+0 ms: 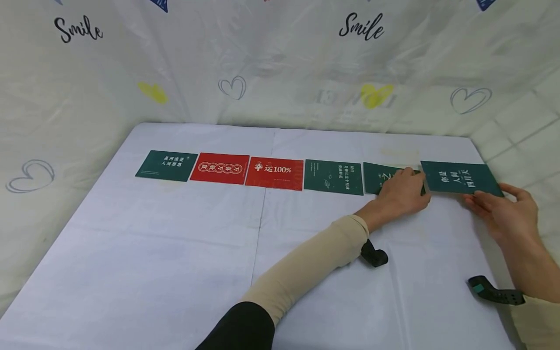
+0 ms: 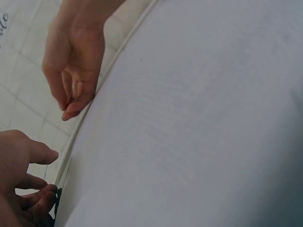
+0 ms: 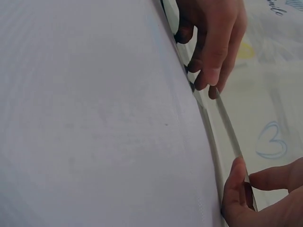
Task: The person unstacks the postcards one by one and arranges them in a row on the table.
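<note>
Six printed cards lie in a row along the far part of the table. My left hand (image 1: 404,190) bends over the right part of the fifth card (image 1: 373,177), a green one with white writing partly hidden under the fingers. Its fingertips come right up to the left edge of the sixth card (image 1: 461,177), also green. With thumb and fingers, my right hand (image 1: 509,214) pinches that sixth card at its near right corner. Seen edge-on in the right wrist view, the sixth card (image 3: 229,125) stretches between the fingertips of both hands.
Left of the hands are a green card (image 1: 166,165), two red cards (image 1: 219,168) (image 1: 274,173) and another green card (image 1: 334,177), spaced closely. The white table (image 1: 175,262) meets a printed sheet (image 1: 280,58) behind. Black straps (image 1: 494,291) show at the wrists.
</note>
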The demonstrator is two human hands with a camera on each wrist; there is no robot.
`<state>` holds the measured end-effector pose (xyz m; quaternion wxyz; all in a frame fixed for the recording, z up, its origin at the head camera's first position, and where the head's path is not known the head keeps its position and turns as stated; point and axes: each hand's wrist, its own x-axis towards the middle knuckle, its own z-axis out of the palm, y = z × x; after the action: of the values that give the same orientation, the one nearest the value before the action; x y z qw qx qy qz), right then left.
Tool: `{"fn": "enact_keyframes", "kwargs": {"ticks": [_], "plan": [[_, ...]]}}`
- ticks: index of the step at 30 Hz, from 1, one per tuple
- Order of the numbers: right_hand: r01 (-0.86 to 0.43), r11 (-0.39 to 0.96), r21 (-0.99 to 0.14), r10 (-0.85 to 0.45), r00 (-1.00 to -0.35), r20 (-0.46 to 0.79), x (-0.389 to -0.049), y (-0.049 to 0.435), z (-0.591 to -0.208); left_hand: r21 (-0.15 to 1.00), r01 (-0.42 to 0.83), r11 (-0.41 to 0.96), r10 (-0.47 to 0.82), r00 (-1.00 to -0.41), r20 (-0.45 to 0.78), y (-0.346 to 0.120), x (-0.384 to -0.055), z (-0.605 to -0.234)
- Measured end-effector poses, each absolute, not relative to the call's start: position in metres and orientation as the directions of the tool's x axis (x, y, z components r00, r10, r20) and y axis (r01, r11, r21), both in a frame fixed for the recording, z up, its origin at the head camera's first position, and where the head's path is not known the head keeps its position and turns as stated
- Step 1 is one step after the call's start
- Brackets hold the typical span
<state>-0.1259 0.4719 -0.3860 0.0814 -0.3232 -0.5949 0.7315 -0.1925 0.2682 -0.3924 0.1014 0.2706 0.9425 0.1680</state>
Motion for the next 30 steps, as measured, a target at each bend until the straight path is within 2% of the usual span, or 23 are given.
{"fn": "enact_keyframes", "kwargs": {"ticks": [11, 21, 25, 30], "plan": [[0.322, -0.202, -0.925, 0.525, -0.762, -0.380, -0.1252, 0.4755, -0.3845, 0.318, 0.468, 0.824, 0.533, -0.832, -0.156, 0.2710, -0.1923, -0.3941], [0.391, -0.146, -0.909, 0.567, -0.719, -0.401, -0.1267, 0.4785, -0.3842, 0.270, 0.481, 0.834, 0.532, -0.830, -0.165, 0.2729, -0.1915, -0.3966], [0.453, -0.053, -0.890, 0.584, -0.709, -0.395, -0.1260, 0.4777, -0.3832, 0.274, 0.482, 0.832, 0.533, -0.832, -0.155, 0.2725, -0.1907, -0.3967], [0.568, 0.291, -0.770, 0.615, -0.727, -0.304, -0.1254, 0.4735, -0.3774, 0.263, 0.487, 0.833, 0.534, -0.832, -0.149, 0.2714, -0.1907, -0.3952]]}}
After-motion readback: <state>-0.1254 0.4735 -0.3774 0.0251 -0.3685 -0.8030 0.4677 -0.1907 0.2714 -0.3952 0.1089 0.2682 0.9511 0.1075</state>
